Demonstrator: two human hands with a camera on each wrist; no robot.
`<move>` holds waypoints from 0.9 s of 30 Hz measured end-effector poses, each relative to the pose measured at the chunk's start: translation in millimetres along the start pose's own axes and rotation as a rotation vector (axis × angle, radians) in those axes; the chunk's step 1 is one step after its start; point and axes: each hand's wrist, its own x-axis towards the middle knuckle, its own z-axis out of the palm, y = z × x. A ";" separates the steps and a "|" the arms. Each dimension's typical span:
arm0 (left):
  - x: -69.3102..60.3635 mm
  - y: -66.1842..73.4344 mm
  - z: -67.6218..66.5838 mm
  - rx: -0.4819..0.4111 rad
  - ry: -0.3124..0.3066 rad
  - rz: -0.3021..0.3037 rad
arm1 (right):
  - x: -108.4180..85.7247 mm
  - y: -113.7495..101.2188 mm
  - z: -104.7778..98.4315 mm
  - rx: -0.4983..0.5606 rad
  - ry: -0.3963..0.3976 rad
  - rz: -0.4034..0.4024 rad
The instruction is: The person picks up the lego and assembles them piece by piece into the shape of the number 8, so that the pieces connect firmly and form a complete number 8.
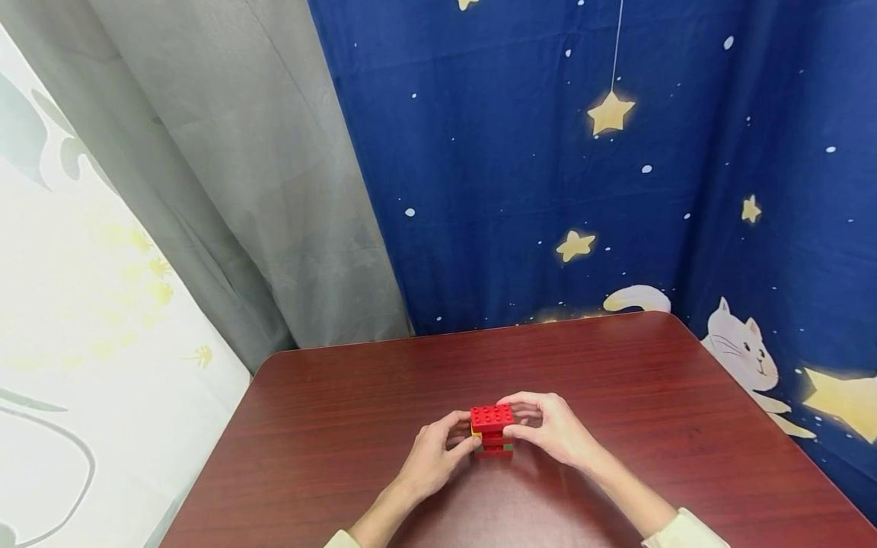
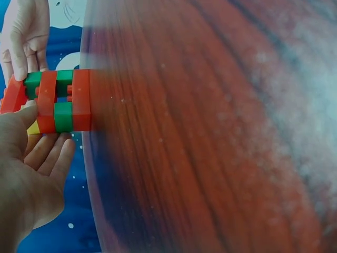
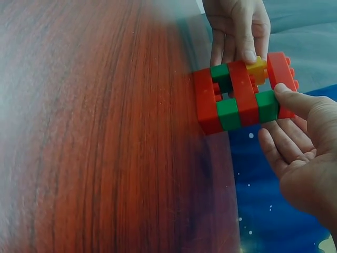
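Note:
A small stack of toy building bricks stands on the table, with a long red brick at its base [image 3: 206, 105], green bricks [image 3: 228, 114] above that, and another long red brick [image 2: 47, 100] in the middle. On that layer sit a yellow brick [image 3: 256, 71] and a green brick [image 3: 267, 105]. A studded red brick [image 1: 491, 415] lies on top; a gap shows between it and the yellow brick. My left hand [image 1: 433, 453] pinches the yellow brick from the left, thumb in front. My right hand [image 1: 551, 430] grips the top red brick's right end, its thumb near the green brick.
The brown wooden table [image 1: 342, 426] has a far edge close behind the stack. Beyond it hang a grey curtain [image 1: 226, 152] and a blue curtain with stars [image 1: 507, 152]. A pale patterned cloth [image 1: 82, 304] hangs at the left.

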 end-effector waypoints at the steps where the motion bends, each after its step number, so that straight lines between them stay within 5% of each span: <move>1: 0.1 0.1 0.0 0.000 -0.001 -0.001 | 0.0 -0.2 0.2 -0.004 0.003 0.001; 18: 0.2 1.5 -0.5 -0.004 -0.012 -0.008 | 3.7 -5.2 2.8 -0.172 0.036 -0.036; 27: 0.3 1.5 0.0 -0.004 -0.003 0.002 | 8.5 -10.9 -2.9 -0.176 -0.014 -0.013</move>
